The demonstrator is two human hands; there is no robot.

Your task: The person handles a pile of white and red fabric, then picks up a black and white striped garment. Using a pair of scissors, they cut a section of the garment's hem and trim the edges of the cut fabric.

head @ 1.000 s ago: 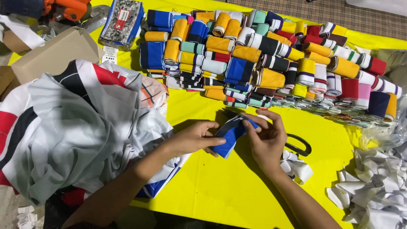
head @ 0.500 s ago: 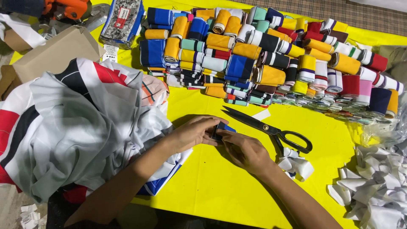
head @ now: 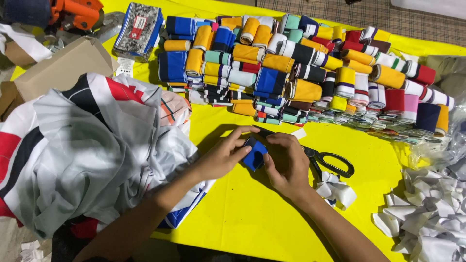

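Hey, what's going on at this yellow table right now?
A person holds a small folded blue fabric piece between the left hand and the right hand, over a yellow table. Black-handled scissors lie just behind the right hand. Rows of rolled and folded colourful fabric bands fill the far side, a pile of grey, white and red garments lies left, and white scraps right.

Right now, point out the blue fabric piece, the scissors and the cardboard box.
blue fabric piece (head: 255, 154): head view, on its exposed blue face between the hands.
scissors (head: 335, 164): head view, on the black handle loop.
cardboard box (head: 63, 68): head view, on its top flap.
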